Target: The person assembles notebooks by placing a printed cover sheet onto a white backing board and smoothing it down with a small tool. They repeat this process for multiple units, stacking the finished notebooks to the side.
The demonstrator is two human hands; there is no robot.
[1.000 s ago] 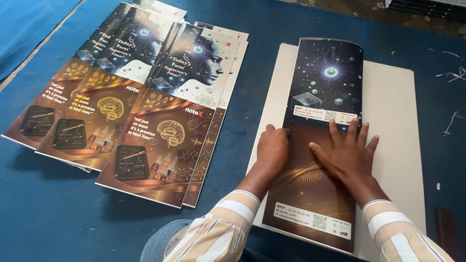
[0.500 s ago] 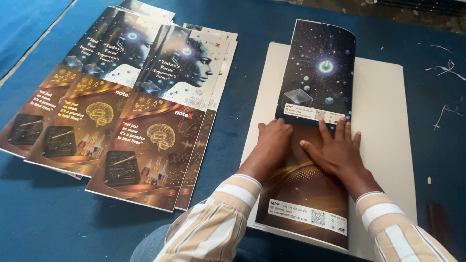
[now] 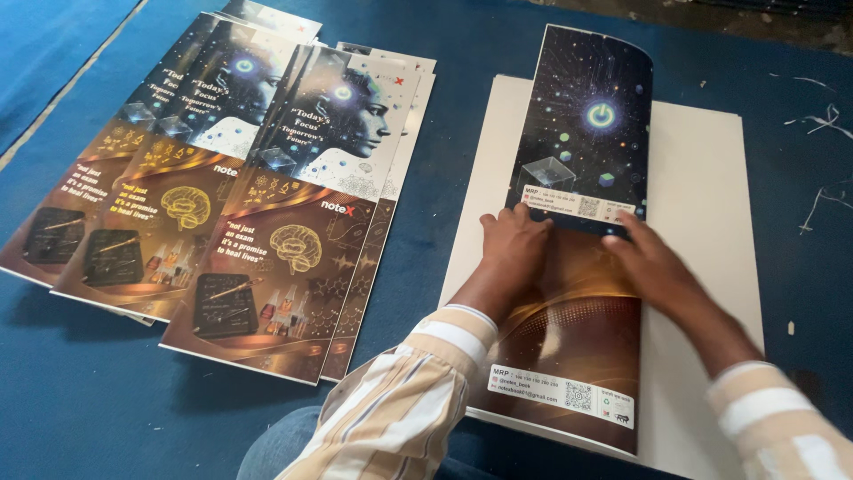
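Observation:
A long printed cover sheet (image 3: 577, 133), dark blue at its far half and brown-gold at its near half, lies on a white board (image 3: 702, 178) on the blue table. Its far end curls up slightly. My left hand (image 3: 514, 244) presses flat on the sheet's middle near the left edge. My right hand (image 3: 649, 262) rests flat on the sheet's middle toward the right edge, blurred by motion. Both hands lie along the line where the blue part meets the brown part. Neither hand grips anything.
A fanned stack of several similar printed cover sheets (image 3: 267, 204) lies to the left on the blue table cloth (image 3: 107, 400). White thread scraps (image 3: 822, 196) lie at the right. My striped sleeves and a knee in jeans are at the bottom.
My hands, close together on the sheet's middle before, have spread apart; the right hand slid rightward along the crease. The camera moved closer.

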